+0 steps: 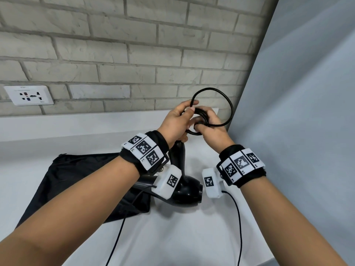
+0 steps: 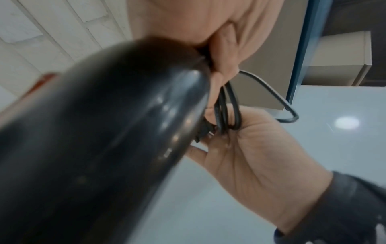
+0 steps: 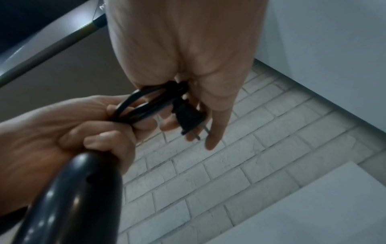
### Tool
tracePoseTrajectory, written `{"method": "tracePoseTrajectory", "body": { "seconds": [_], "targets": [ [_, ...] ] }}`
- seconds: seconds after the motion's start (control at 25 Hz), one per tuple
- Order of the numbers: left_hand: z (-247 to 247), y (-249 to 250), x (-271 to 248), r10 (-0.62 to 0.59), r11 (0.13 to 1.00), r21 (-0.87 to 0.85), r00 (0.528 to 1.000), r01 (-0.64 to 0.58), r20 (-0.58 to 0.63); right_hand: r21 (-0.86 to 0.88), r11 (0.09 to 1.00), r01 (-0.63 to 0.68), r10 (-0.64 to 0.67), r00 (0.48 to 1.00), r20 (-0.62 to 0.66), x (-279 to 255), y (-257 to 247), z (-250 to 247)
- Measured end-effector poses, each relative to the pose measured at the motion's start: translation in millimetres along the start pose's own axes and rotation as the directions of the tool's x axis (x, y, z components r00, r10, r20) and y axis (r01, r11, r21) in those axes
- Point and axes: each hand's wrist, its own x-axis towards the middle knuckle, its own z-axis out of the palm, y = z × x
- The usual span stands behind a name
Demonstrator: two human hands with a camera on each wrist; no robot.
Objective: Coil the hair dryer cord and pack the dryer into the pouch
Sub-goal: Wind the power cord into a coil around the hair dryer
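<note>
A black hair dryer (image 1: pixel 184 181) is being held by its handle above the white worktop (image 1: pixel 192 237), its cord (image 1: pixel 229 104) being gathered into loops at the top of the handle. The left hand (image 1: pixel 176 123) is being curled round handle and loops together; the right hand (image 1: pixel 211 127) is being closed on the bundle, the plug (image 3: pixel 189 118) lying against its fingers. The black pouch (image 1: pixel 76 181) is lying flat just left of the dryer. Coiling is judged nearly finished; next, the plug end needs tucking in and the pouch needs opening.
</note>
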Motion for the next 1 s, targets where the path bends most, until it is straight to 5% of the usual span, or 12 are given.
{"method": "tracePoseTrajectory", "body": {
  "seconds": [0.2, 0.36, 0.56, 0.68, 0.84, 1.0],
  "targets": [
    [-8.0, 5.7, 2.1, -0.005, 0.998, -0.066, 1.0, 0.007, 0.023, -0.151, 0.988, -0.039, 0.058, 0.991, 0.124, -14.1, 13.3, -17.8],
    [-23.5, 14.5, 6.7, -0.024, 0.983, -0.184, 1.0, 0.025, 0.01, -0.629, 0.755, -0.185, 0.354, 0.923, 0.154, -27.1, 64.7, -52.1],
    [-17.9, 5.6, 3.2, -0.076, 0.985, -0.158, 0.997, 0.073, -0.012, -0.725, 0.634, -0.27, 0.542, 0.824, 0.168, -30.7, 88.9, -56.8],
    [-11.4, 4.7, 1.9, -0.076, 0.991, -0.112, 0.997, 0.078, 0.021, -0.665, 0.659, -0.352, 0.574, 0.806, 0.142, -27.5, 86.6, -51.5],
    [-10.5, 6.2, 2.7, -0.072, 0.995, -0.066, 0.997, 0.074, 0.03, -0.664, 0.7, -0.262, 0.462, 0.875, 0.142, -17.5, 57.2, -43.6],
    [-9.8, 2.1, 0.8, -0.052, 0.999, -0.004, 0.998, 0.052, 0.047, -0.242, 0.948, -0.208, 0.286, 0.889, 0.357, -9.4, 15.8, -29.1]
  ]
}}
